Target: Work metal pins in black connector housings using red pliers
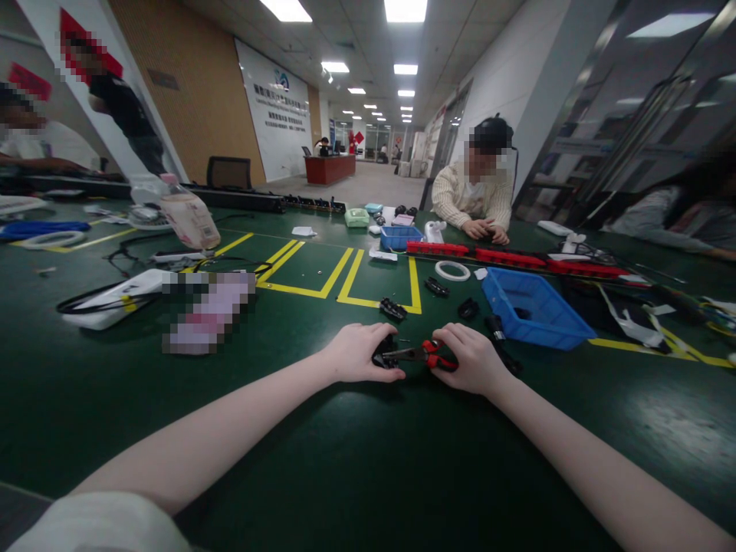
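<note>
My left hand [362,353] is closed around a small black part [384,349], whose exact kind I cannot make out. In my right hand [468,356] are red-and-black handled pliers [430,354]. The jaws of the pliers point left and meet the black part, though whether they grip it is too small to tell. Just beyond my hands lies a similar black part [393,309] on the green table [322,475]. Two more dark pieces, one of them a ridged part [436,287] and the other a rounded part [468,309], rest farther right.
A blue bin [534,307] stands right of my right hand, a dark piece inside. Yellow tape [299,290] marks the table. A white tape roll [451,271] and a red strip [506,258] lie beyond. A bottle [191,215] stands left. Across the table sits a person [474,188].
</note>
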`<state>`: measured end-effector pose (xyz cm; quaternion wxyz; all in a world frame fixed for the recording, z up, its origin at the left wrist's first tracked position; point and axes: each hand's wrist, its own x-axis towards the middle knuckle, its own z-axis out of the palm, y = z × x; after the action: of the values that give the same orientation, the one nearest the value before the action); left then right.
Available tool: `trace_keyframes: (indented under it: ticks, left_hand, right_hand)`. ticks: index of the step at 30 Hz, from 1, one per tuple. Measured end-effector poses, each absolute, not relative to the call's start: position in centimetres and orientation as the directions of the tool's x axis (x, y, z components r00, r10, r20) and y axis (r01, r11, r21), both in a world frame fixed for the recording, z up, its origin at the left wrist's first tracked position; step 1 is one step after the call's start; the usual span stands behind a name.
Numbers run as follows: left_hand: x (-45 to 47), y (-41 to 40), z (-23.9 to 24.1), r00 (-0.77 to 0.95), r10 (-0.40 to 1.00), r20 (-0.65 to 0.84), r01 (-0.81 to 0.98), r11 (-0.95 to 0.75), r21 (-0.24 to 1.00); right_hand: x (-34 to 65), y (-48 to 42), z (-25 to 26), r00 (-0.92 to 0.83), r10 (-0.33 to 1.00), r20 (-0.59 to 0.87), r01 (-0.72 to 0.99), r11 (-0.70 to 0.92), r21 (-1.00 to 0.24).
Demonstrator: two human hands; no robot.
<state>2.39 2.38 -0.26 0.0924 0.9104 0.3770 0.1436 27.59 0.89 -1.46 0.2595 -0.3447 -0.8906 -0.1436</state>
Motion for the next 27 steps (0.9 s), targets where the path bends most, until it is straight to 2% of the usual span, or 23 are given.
trace_keyframes:
  ticks: [7, 17, 27]
  left_hand:
    - [2.25, 2.61, -0.28, 0.681, 0.706, 0.193, 0.645, -0.704, 0.298]
    - [2.07, 2.75, -0.41, 0.713, 0.663, 0.227, 0.580, -0.740, 0.340]
    - [1.77, 2.72, -0.29, 0.731, 0.633, 0.254, 0.522, -0.759, 0.389]
  right_hand:
    - [27.47, 0.86, -1.46, -0.643, 0.526, 0.557, 0.681, 0.725, 0.102]
    - [27.60, 0.97, -1.55, -0.583, 0.584, 0.565, 0.730, 0.682, 0.049]
    - [27.54, 0.92, -1.35, -0.616, 0.595, 0.516, 0.690, 0.723, -0.009]
